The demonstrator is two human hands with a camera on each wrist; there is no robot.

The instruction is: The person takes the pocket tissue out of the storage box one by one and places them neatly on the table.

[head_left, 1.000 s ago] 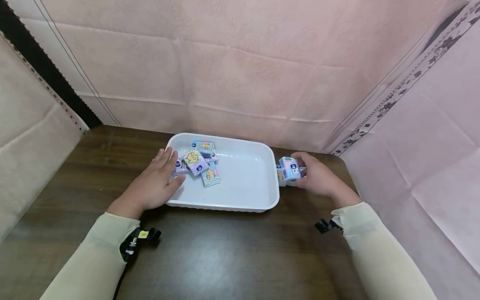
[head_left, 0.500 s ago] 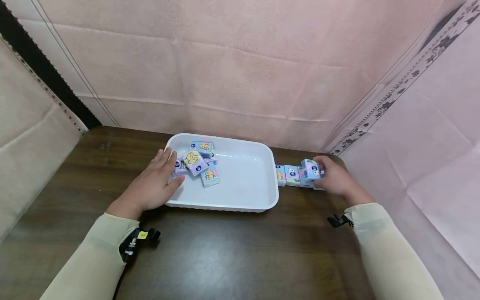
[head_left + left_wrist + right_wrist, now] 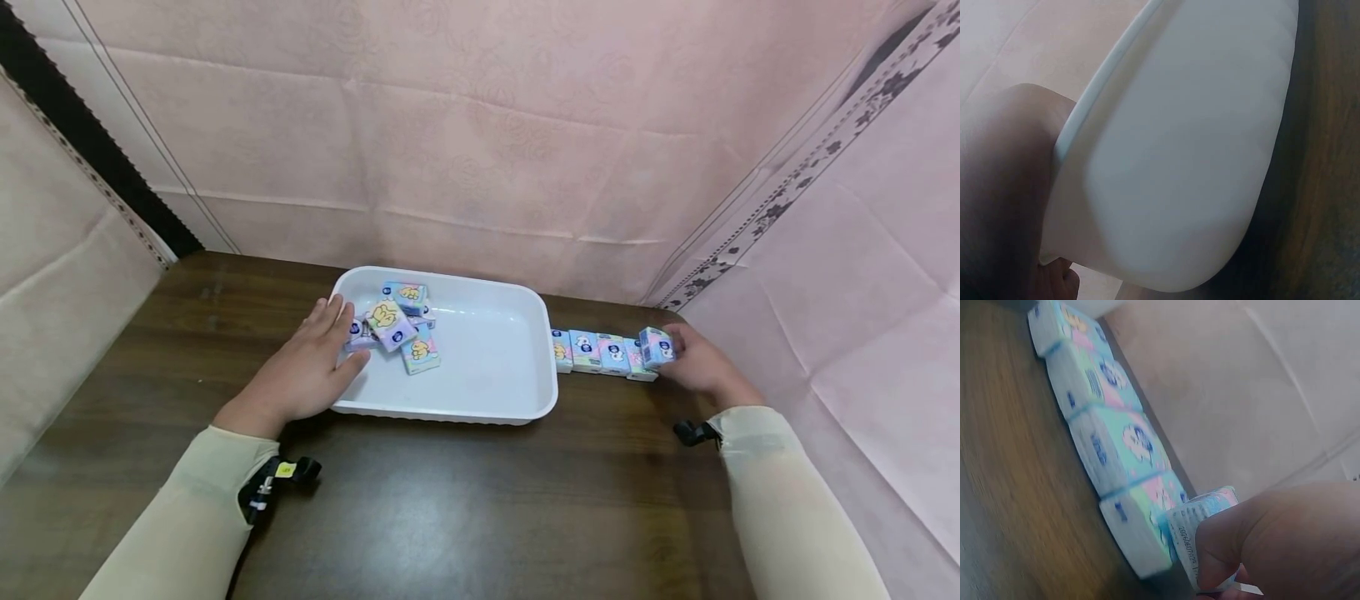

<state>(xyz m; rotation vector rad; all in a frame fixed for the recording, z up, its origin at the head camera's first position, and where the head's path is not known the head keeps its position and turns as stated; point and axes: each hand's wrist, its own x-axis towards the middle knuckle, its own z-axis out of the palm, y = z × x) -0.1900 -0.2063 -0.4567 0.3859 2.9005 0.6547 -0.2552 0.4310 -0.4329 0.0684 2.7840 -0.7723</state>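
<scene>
My right hand (image 3: 701, 364) pinches a small blue tissue pack (image 3: 657, 347), tilted, at the right end of a row of several similar tissue packs (image 3: 585, 351). In the right wrist view, the held pack (image 3: 1188, 528) shows its printed white side beside the endmost pack (image 3: 1138, 528) of that row. My left hand (image 3: 303, 367) rests on the left rim of a white tray (image 3: 487, 367), its fingers straight. The left wrist view has the tray's outer wall (image 3: 1191, 144) close up. Inside the tray, by that hand, lies a loose pile of several tissue packs (image 3: 390, 323).
The row starts against the tray's right wall and runs along the brown wooden table (image 3: 450, 492). A pink cloth wall (image 3: 480, 167) stands behind the table. Another cloth wall (image 3: 847, 333) rises at the right, near my right hand.
My right hand has moved to the right along the row with the tissue pack in its fingers, uncovering the packs lying on the table. The left hand and the tray stay in place.
</scene>
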